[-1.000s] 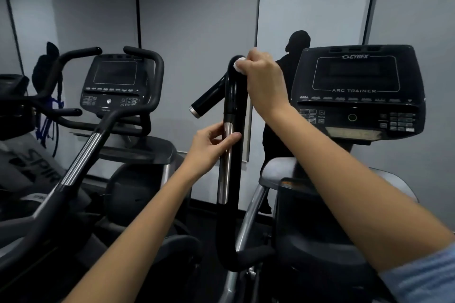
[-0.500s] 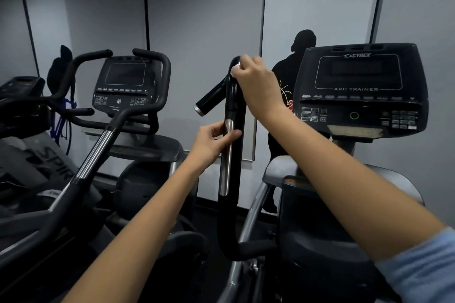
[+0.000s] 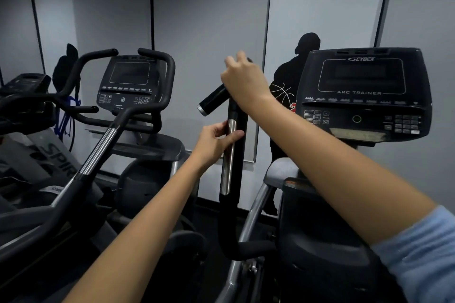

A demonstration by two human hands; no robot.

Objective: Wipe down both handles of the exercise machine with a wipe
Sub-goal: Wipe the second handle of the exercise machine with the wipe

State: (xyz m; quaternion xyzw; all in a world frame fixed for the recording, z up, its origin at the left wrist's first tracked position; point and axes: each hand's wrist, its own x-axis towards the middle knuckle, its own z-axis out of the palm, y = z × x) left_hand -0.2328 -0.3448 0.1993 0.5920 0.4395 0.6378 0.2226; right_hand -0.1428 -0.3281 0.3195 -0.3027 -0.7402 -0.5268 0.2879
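Right hand (image 3: 242,81): arm stretched forward, grip clenched over the top of the handle (image 3: 234,155); wipe hidden.
Left hand (image 3: 216,141): lower down, grasped the handle's chrome section.

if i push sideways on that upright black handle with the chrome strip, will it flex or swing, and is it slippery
The upright black handle with the chrome strip is a thick tube, so it probably won't flex. It may swing, which could be why the left hand steadies it. The polished chrome likely feels slicker than the black parts under the right hand.

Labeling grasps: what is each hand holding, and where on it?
Left hand grips the handle at its chrome section. Right hand is closed over the handle's top bend; the wipe isn't visible now.
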